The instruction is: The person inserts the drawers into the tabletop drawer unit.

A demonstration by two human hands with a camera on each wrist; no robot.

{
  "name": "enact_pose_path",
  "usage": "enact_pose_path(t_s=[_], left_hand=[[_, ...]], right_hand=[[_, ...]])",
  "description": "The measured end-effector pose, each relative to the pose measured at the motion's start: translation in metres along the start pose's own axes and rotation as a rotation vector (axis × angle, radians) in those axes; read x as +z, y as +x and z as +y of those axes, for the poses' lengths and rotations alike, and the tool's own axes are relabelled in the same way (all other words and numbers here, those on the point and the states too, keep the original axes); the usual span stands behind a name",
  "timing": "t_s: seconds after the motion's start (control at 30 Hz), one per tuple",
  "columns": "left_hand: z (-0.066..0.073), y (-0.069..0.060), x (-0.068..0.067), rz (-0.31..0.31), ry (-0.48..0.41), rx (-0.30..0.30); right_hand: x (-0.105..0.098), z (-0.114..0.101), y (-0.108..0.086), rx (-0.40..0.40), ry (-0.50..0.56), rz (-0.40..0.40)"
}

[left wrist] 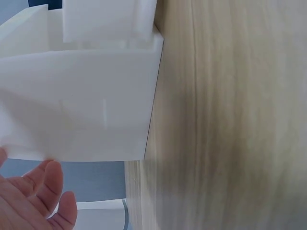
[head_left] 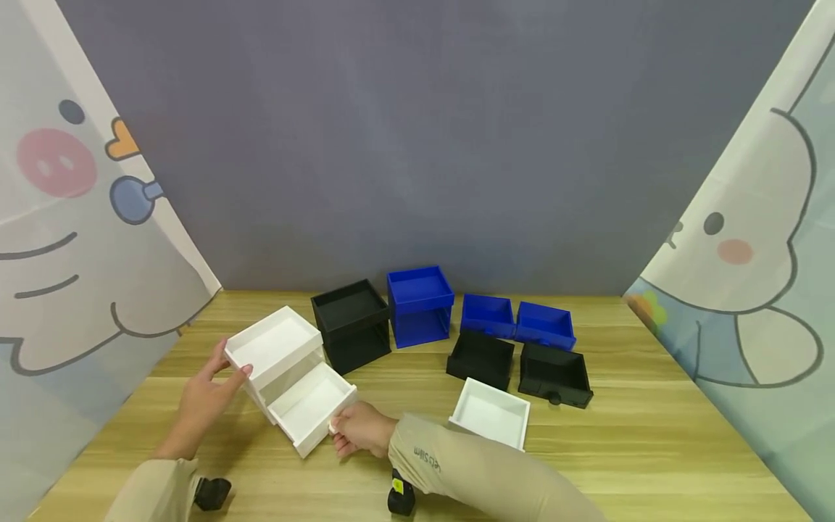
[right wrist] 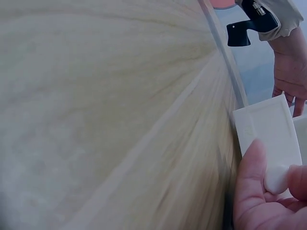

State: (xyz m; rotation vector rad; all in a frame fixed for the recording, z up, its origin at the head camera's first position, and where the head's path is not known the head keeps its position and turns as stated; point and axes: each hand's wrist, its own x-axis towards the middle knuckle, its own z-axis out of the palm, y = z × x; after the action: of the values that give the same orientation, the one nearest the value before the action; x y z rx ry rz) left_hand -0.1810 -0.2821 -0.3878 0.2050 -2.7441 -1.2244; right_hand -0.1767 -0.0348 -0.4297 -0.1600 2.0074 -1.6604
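A small white cabinet [head_left: 274,346] with a tray-like top stands at the left, turned at an angle. My left hand [head_left: 204,395] holds its upper left side, thumb at the front corner and fingers round the far side; in the left wrist view the fingertips [left wrist: 53,177] touch the cabinet's edge. A white drawer [head_left: 313,406] sticks well out of the lower opening. On its front, my right hand [head_left: 365,428] pinches the round white knob [right wrist: 276,179] between thumb and finger. Another white drawer [head_left: 491,413] lies on the table, partly behind my right sleeve.
Behind stand a black cabinet [head_left: 352,326] and a blue cabinet [head_left: 420,308], both without drawers in their openings. Two blue drawers [head_left: 544,326] and two black drawers [head_left: 554,373] lie right of them on the wooden table [head_left: 652,435]. A grey backdrop [head_left: 417,145] rises behind.
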Motion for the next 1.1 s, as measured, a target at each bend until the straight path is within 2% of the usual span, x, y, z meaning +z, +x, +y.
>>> enact_pose_path(t_s=[0.2, 0.43, 0.73, 1.1], left_hand=[[0.0, -0.001, -0.001, -0.035, -0.012, -0.032], [0.002, -0.002, 0.001, 0.002, -0.004, 0.01], [-0.002, -0.001, -0.005, -0.003, 0.012, -0.003], [-0.001, -0.002, -0.002, 0.015, -0.004, 0.02]], right_hand=[[0.005, 0.001, 0.004, 0.011, -0.013, 0.018], [0.004, 0.0, 0.005, -0.005, -0.018, 0.007], [0.008, -0.007, 0.007, -0.005, -0.031, 0.005], [0.011, -0.01, 0.009, 0.02, -0.028, 0.029]])
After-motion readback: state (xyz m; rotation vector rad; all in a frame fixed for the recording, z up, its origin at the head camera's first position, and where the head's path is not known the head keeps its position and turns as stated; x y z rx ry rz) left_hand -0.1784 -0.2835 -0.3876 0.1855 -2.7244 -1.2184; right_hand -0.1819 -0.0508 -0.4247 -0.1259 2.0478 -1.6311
